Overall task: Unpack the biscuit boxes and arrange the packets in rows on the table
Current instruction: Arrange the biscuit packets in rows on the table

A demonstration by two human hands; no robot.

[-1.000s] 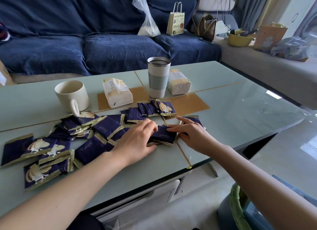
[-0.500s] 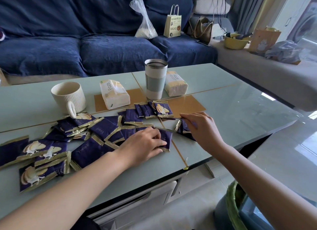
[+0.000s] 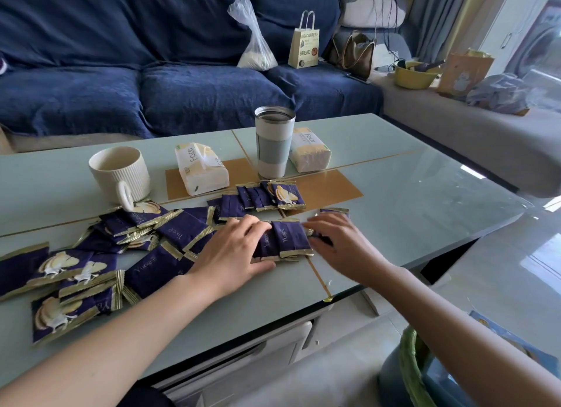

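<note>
A: Step? Arranging, by the look of it. Left hand (image 3: 239, 248) lies flat, fingers straight, pressing the small overlapped packet row (image 3: 283, 239); right hand (image 3: 337, 239) touches its other end, fingers loosely extended.

B: Next move?

A: Likely square this row, then feed from the loose packets (image 3: 91, 260) heaped to the left.

B: Surface, room?

A: Glass surface (image 3: 409, 212); a second packet row (image 3: 261, 197) behind, then mug (image 3: 120, 172), tissue pack (image 3: 200, 169), tumbler (image 3: 274, 145). Blue sofa (image 3: 182, 96) beyond, paper bag (image 3: 303, 46) on it.

Leftmost packets (image 3: 18, 270) cut by frame edge, right hand (image 3: 340, 245) covering a packet's end
</note>
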